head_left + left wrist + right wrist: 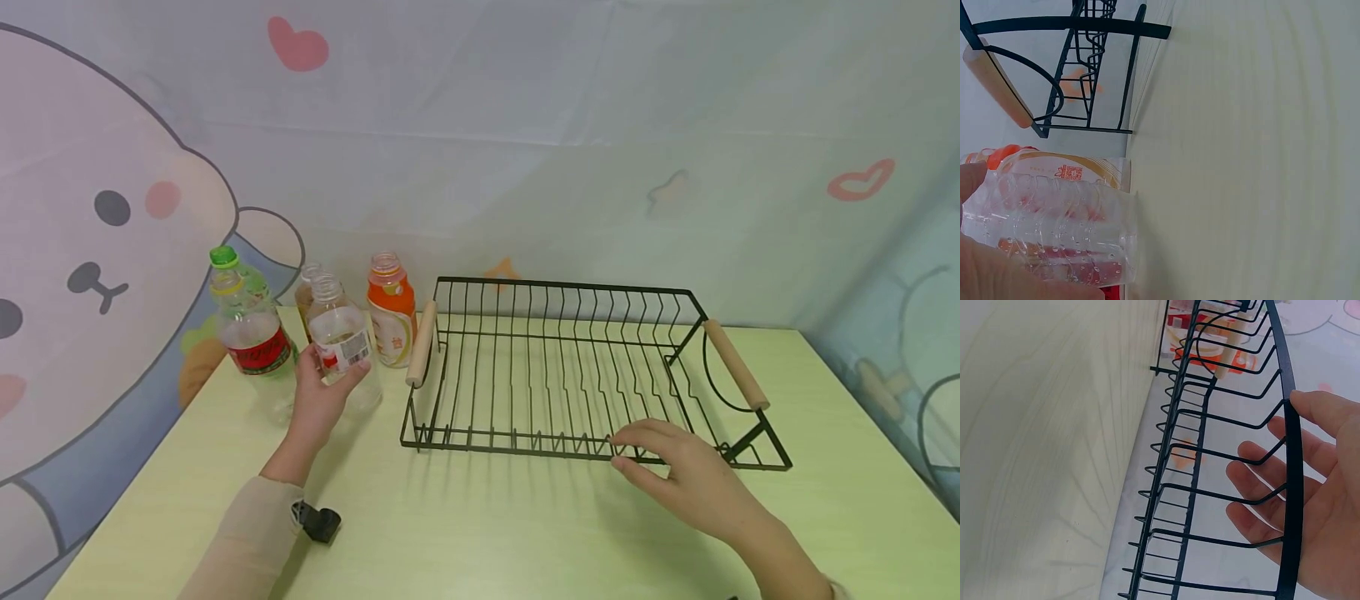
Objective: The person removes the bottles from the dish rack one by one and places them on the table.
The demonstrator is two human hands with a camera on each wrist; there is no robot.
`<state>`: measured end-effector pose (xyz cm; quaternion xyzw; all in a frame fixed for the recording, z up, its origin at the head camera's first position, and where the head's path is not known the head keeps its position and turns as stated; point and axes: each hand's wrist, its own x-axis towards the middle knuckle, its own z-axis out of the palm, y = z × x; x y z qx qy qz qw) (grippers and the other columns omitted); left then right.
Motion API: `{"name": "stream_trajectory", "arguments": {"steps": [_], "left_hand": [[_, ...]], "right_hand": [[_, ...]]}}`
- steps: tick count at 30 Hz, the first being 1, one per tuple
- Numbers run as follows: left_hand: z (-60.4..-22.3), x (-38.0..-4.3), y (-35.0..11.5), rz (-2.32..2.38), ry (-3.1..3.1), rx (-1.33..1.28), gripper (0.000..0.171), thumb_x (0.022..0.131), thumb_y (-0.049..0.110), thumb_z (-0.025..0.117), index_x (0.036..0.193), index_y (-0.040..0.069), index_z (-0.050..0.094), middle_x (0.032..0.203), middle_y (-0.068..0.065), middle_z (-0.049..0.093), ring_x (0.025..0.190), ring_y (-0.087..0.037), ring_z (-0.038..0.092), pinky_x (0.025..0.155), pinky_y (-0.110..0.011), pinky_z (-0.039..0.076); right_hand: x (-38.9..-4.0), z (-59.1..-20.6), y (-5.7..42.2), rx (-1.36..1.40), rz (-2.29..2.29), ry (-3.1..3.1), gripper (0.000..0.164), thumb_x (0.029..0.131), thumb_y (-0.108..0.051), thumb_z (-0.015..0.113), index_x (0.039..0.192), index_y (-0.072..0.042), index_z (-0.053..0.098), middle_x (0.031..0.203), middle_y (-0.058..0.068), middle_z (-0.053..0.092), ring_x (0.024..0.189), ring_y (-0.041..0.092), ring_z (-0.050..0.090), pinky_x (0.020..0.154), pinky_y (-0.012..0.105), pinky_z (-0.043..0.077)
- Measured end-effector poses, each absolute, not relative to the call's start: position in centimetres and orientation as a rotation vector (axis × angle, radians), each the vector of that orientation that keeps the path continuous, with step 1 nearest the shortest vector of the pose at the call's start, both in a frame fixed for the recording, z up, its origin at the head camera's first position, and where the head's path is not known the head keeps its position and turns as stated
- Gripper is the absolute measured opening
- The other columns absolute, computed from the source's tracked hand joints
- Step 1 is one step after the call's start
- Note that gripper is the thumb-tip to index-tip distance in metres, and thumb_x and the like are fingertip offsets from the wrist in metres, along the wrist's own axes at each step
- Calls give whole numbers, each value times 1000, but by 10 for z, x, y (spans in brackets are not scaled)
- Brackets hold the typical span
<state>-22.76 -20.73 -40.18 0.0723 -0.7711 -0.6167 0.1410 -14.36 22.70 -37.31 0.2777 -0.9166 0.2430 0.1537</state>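
My left hand grips a clear plastic bottle with a white label and no cap, upright in the head view. In the left wrist view the see-through bottle lies between thumb and fingers. An orange-labelled bottle stands close to its right. A red-labelled bottle is on its left. My right hand is at the front rail of a black wire dish rack, fingers spread and loosely bent. Its thumb meets the rail in the right wrist view; whether it presses is unclear.
Behind the red-labelled bottle stands a green-capped bottle. A brownish bottle is partly hidden behind the held one. Wooden handles flank the rack. The pale table ends at a printed cloth backdrop.
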Motion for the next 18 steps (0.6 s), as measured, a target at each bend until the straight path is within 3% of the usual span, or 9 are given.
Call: {"name": "stream_trajectory", "arguments": {"steps": [7,12,18], "left_hand": [[-400,-217,-209,-1780,-2336,278,96,91,23,67,153,9,-5,154,-23,16,141,-41,18,113,-53,24],[-389,-194,-205,-1722,-2515,378,105,91,33,66,152,8,-17,155,-28,6,141,-47,14,112,-58,22],[-359,-167,-197,-1663,-2557,287,103,92,35,64,152,9,-16,157,-25,2,143,-44,10,112,-59,22]], "right_hand": [[-145,-370,226,819,688,-2639,15,91,-25,68,105,-23,70,109,-12,64,100,13,63,80,39,54],[-147,-366,226,845,675,-2683,16,92,-28,66,107,-22,70,111,-10,64,103,15,62,84,41,53],[-151,-355,228,894,630,-2718,21,93,-29,64,111,-17,68,113,-6,65,107,19,62,86,42,52]]}}
